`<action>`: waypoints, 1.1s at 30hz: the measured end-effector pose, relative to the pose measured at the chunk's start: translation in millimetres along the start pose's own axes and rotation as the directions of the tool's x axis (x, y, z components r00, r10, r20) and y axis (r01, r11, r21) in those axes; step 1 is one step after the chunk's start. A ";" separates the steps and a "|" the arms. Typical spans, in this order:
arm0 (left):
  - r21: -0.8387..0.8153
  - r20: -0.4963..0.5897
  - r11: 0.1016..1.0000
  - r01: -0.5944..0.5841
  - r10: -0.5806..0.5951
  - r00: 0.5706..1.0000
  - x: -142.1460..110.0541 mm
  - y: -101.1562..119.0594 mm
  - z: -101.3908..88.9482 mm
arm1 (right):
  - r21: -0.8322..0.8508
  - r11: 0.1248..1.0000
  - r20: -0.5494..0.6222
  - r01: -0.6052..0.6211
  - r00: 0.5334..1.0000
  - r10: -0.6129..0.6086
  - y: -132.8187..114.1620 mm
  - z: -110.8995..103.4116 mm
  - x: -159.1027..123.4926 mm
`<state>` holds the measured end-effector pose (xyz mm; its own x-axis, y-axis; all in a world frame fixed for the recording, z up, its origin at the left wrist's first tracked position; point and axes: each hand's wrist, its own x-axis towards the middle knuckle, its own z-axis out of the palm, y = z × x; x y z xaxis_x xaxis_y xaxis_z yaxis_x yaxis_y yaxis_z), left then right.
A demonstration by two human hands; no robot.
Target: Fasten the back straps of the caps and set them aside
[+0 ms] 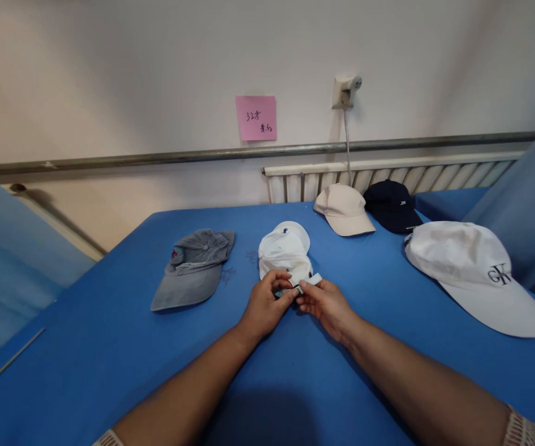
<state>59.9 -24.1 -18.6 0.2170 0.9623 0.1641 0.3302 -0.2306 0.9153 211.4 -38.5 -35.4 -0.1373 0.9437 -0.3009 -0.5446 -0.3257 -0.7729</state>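
A small white cap [286, 251] with a dark logo lies on the blue surface, its brim pointing away from me. Both hands are at its near edge, where the back strap is. My left hand [267, 303] is closed, thumb and fingers pinching the strap. Between the thumb and fingers of my right hand [325, 303] is the pale end of the strap [311, 283], which sticks out to the right. The fingertips of the two hands almost meet, and they partly hide the buckle area.
A grey cap [197, 266] lies to the left. Behind on the right are a beige cap [345, 209] and a navy cap [392, 205]; a large white cap [474, 272] lies nearer. A radiator [388, 173], metal rail [178, 156] and plugged-in cord [347, 136] line the wall. Blue curtains [11, 254] flank the bed.
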 end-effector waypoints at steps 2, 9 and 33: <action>-0.005 -0.006 1.000 0.010 -0.010 1.000 0.4 -0.4 0.1 | -0.011 1.000 -0.007 0.017 1.000 -0.017 1.9 0.3 0.8; -0.060 -0.018 0.998 0.025 -0.026 0.999 2.3 -0.4 -0.2 | -0.071 0.997 -0.068 0.027 0.997 -0.031 4.4 2.8 0.8; -0.038 -0.067 0.998 0.043 -0.045 0.997 5.7 -3.1 0.8 | -0.064 0.940 -0.079 0.335 0.937 -0.340 17.7 2.1 12.7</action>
<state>60.9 -18.1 -20.8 0.1399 0.9792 0.1467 0.3037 -0.1835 0.9349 198.3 -32.1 -51.7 0.1218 0.9905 -0.0639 -0.5046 0.0064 -0.8633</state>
